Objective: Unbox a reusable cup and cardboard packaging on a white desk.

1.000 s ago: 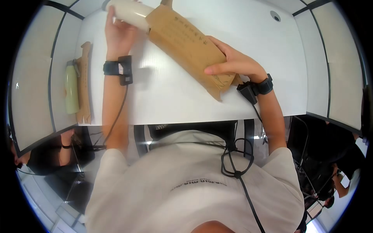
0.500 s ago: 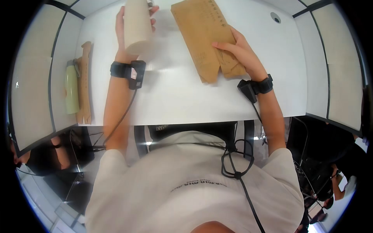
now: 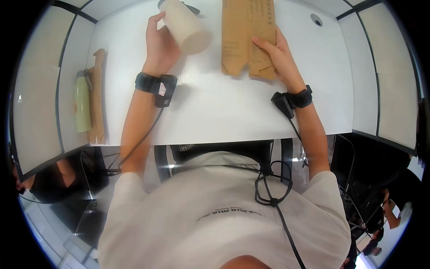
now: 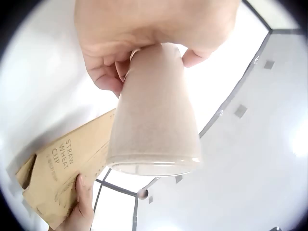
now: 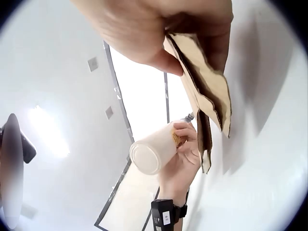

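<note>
A cream bottle point(image 3: 187, 29) is held in my left hand point(image 3: 161, 50), tilted with its base toward me. Its dark cap and strap show near the top edge of the head view. In the left wrist view, fingers and thumb wrap the bottle point(image 4: 153, 110) from both sides. My right hand point(image 3: 283, 58) pinches a brown cardboard sleeve point(image 3: 237, 40), thumb on its printed face, fingers behind. Flattened, the sleeve bears the words "STRAW WHEAT CUP" and has a notched lower end. Its layered, ragged edges point(image 5: 211, 96) show in the right wrist view.
At the table's left edge lie a light green bottle point(image 3: 83, 103) and another flat piece of brown cardboard point(image 3: 97, 101). A round cable hole point(image 3: 316, 19) sits at the far right of the white table point(image 3: 215, 116). Pale panels point(image 3: 394, 67) enclose the sides.
The bottle has come out of the cardboard sleeve, and my left hand has turned it base toward me and brought it rightward. The sleeve has flattened and swung upright in my right hand.
</note>
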`<state>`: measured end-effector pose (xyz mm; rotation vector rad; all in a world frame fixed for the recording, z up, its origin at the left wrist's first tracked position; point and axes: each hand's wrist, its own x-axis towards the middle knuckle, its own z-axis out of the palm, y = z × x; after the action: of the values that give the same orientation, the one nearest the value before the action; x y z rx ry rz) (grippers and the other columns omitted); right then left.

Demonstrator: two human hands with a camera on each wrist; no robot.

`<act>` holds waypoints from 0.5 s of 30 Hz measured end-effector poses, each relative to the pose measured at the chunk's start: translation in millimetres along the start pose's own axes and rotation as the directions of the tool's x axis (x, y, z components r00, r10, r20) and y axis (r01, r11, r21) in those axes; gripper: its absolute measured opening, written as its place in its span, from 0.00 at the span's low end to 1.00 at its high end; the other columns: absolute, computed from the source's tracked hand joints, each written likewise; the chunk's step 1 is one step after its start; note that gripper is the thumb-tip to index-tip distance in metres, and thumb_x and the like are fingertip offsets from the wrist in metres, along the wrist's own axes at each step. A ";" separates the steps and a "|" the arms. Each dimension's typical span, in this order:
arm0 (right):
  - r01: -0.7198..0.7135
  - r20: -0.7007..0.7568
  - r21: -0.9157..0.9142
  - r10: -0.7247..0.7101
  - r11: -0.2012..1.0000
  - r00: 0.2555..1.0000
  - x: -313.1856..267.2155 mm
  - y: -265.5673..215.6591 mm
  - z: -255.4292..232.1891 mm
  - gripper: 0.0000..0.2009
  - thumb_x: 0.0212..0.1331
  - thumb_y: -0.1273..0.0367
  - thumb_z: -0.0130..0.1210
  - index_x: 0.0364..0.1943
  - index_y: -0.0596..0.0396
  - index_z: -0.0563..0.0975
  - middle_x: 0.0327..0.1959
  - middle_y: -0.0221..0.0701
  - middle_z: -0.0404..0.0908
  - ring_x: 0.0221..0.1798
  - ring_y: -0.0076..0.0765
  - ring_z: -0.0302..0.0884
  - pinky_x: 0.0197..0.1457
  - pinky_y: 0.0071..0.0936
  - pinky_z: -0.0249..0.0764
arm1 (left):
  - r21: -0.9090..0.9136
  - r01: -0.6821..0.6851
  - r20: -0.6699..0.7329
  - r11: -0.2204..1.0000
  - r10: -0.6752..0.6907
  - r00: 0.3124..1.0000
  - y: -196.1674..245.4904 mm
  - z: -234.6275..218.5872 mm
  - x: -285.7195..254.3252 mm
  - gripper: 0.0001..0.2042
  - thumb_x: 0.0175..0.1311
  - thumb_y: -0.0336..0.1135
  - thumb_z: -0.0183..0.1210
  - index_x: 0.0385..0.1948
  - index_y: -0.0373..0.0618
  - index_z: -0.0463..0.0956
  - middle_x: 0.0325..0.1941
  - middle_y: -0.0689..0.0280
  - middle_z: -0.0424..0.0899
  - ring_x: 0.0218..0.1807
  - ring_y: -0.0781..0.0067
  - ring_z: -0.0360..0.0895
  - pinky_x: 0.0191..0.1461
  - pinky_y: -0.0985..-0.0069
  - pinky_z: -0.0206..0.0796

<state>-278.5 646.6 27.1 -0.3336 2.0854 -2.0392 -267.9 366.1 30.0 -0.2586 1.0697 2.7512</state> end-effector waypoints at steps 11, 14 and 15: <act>-0.104 0.049 0.046 0.102 0.993 0.994 -2.8 -1.7 2.9 0.30 0.67 0.67 0.54 0.71 0.60 0.58 0.66 0.39 0.70 0.67 0.32 0.69 0.68 0.28 0.67 | 0.331 -0.091 0.112 0.939 0.057 0.992 -11.3 5.5 2.2 0.27 0.67 0.51 0.56 0.57 0.37 0.69 0.55 0.60 0.77 0.58 0.67 0.73 0.64 0.70 0.64; -0.100 0.050 0.042 0.098 0.994 0.994 -3.7 -2.4 5.0 0.29 0.67 0.66 0.54 0.69 0.60 0.60 0.64 0.39 0.72 0.65 0.33 0.70 0.67 0.29 0.68 | 0.392 -0.059 0.030 0.918 0.051 0.998 -10.1 18.9 -7.8 0.29 0.66 0.54 0.57 0.58 0.38 0.69 0.55 0.60 0.76 0.57 0.67 0.74 0.64 0.70 0.66; -0.100 0.045 0.037 0.099 0.994 0.994 -4.4 -2.7 5.6 0.28 0.67 0.65 0.54 0.67 0.60 0.61 0.63 0.39 0.73 0.64 0.34 0.71 0.66 0.30 0.68 | 0.350 -0.006 0.033 0.937 -0.006 0.999 -9.4 18.2 -7.3 0.29 0.69 0.55 0.53 0.59 0.38 0.69 0.54 0.61 0.78 0.54 0.70 0.76 0.55 0.73 0.70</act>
<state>-272.6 642.6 29.6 -0.2590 1.9923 -1.9952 -260.4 384.6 38.8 -0.1600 1.5197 2.4913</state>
